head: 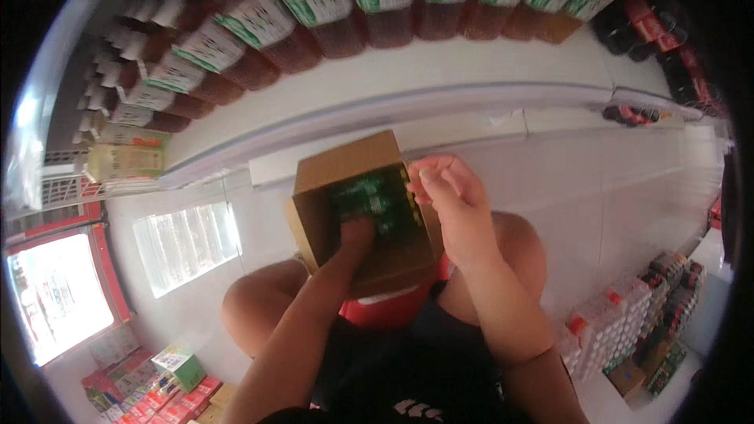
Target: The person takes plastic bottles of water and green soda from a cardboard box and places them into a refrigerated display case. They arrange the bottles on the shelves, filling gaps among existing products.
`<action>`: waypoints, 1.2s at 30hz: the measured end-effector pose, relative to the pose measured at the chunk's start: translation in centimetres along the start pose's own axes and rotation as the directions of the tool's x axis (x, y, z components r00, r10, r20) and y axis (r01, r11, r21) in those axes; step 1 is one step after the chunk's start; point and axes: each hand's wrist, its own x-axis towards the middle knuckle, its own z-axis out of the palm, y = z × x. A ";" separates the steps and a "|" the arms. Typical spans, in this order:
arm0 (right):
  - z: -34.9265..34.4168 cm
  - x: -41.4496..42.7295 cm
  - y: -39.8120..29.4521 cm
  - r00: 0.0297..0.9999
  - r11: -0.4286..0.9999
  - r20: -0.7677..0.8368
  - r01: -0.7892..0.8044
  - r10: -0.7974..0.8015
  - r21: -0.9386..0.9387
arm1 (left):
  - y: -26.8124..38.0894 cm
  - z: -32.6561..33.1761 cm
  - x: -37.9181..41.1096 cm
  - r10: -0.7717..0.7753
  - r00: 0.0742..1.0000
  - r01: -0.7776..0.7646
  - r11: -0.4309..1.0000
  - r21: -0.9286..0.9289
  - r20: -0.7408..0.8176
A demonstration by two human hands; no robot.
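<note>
An open cardboard box (347, 168) sits tilted between my bent knees. Several dark green, shiny packages (368, 197) lie inside it, their details blurred by shadow. My left hand (357, 232) reaches down into the box and its fingers meet the green packages; whether they grip one is hidden. Just beyond the box's right edge is my right hand (450, 188), palm partly up with fingers curled. A contact between its fingertips and the box edge is too blurred to judge. Under the box, something red (386, 309) shows between my legs.
Ahead runs a white shelf (412, 65) lined with large bottles of reddish-brown drink (389, 26). Dark bottles with red labels (651, 29) stand at its right end. Packaged goods (612, 312) are stacked on the floor at right. Cartons (179, 368) and a bright glass-door cooler (62, 294) are at left.
</note>
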 end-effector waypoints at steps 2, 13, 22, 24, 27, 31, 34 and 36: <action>0.5 -0.2 -0.3 1.000 1.000 -0.017 -0.009 0.009 -0.029 | -0.8 -1.0 -1.8 0.048 0.996 -0.045 0.998 0.035 -0.075; 0.9 0.4 0.6 0.999 0.998 -0.001 0.049 -0.049 0.034 | -3.5 -35.1 -20.5 0.267 0.217 -0.571 0.815 0.100 -0.939; 0.6 1.4 0.9 0.999 0.998 0.013 0.047 -0.048 0.046 | -3.4 -58.3 -27.1 -0.101 -0.167 -0.713 0.700 0.049 -0.981; 0.0 1.5 0.5 0.999 0.998 0.015 0.048 -0.049 0.050 | -3.0 -62.3 -25.1 -0.159 -0.137 -0.717 0.697 -0.013 -0.978; 0.9 0.7 0.3 0.999 0.999 0.036 0.016 -0.018 0.044 | -7.3 -65.8 -20.9 -0.214 -0.095 -0.633 0.767 -0.108 -0.972; 0.0 1.3 0.5 0.998 0.998 0.053 0.033 -0.036 0.048 | -7.4 -67.8 -19.1 -0.267 0.042 -0.663 0.713 -0.227 -0.963; -0.2 1.3 0.2 0.998 0.999 0.049 0.033 -0.035 0.040 | -6.5 -67.8 -19.6 -0.281 0.106 -0.755 0.601 -0.261 -0.954; -0.3 1.3 0.0 0.998 0.998 0.051 0.032 -0.035 0.053 | -5.8 -67.3 -20.4 -0.314 0.101 -0.799 0.540 -0.265 -0.944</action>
